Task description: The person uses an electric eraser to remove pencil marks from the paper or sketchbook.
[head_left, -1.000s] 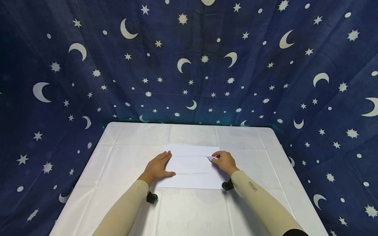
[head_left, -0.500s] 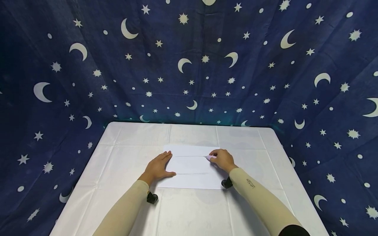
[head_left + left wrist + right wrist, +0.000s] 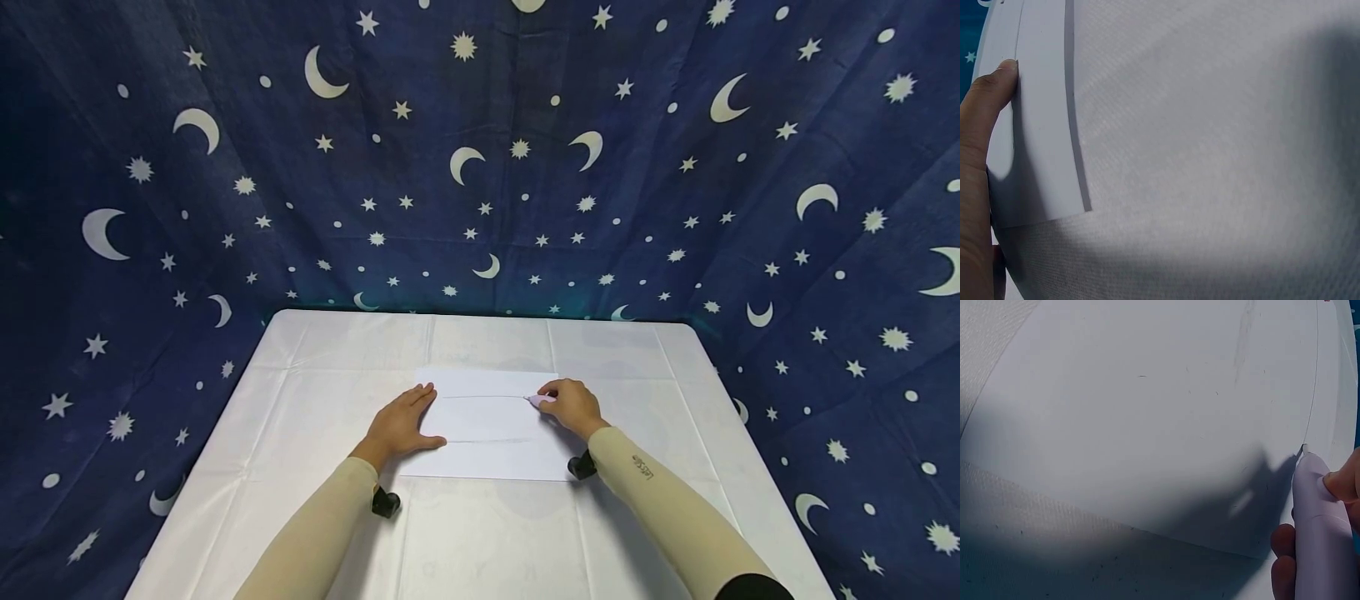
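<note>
A white sheet of paper (image 3: 480, 462) lies on the table. It bears a thin dark line (image 3: 480, 397) near its far side and a fainter, smudged line (image 3: 487, 441) nearer me. My left hand (image 3: 397, 425) rests spread on the sheet's left side, thumb (image 3: 1005, 78) on the paper. At the right, my right hand (image 3: 576, 410) grips a thick lilac electric eraser (image 3: 1322, 544), a finger or thumb against its button. The eraser's small pale tip (image 3: 1305, 449) meets the end of the upper line.
Small dark crumbs are scattered on the paper and the white cloth (image 3: 1054, 562) beside it. The cloth-covered table (image 3: 337, 342) has creases. Behind and at both sides hangs a dark blue curtain (image 3: 420, 150) with moons and stars.
My right hand shifted slightly left with the electric eraser, then came back right along the upper line. The left hand stays in place on the sheet.
</note>
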### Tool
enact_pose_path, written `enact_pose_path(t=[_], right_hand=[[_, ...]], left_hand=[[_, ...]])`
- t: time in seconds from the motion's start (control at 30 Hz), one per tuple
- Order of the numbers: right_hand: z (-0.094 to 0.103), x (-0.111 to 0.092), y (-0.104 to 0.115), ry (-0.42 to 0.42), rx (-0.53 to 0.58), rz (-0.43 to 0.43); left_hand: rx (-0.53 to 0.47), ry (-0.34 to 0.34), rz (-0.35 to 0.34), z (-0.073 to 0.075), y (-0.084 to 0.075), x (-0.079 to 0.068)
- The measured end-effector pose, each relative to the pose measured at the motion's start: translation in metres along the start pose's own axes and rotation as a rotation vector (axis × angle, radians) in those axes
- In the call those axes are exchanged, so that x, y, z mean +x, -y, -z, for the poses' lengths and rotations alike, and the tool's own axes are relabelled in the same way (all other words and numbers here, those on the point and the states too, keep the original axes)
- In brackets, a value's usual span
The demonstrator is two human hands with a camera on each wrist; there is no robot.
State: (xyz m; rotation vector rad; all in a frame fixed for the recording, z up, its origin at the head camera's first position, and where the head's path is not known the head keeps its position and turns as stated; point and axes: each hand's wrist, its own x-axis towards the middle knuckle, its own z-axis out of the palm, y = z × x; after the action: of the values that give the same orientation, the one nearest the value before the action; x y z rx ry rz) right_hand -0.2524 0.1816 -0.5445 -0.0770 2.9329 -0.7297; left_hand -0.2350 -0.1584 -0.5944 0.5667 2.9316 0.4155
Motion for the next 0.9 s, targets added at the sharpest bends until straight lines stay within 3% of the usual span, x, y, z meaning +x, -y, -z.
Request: enact_pose_path(t=[0.57, 0.9], right_hand=[[-0.004, 0.002, 0.01, 0.013, 0.013, 0.005], [0.004, -0.001, -0.001, 0.018, -0.004, -0.01]], left_hand=[[-0.008, -0.009, -0.015, 0.0, 0.0, -0.001], [-0.026, -0.003, -0.023, 0.001, 0.001, -0.001]])
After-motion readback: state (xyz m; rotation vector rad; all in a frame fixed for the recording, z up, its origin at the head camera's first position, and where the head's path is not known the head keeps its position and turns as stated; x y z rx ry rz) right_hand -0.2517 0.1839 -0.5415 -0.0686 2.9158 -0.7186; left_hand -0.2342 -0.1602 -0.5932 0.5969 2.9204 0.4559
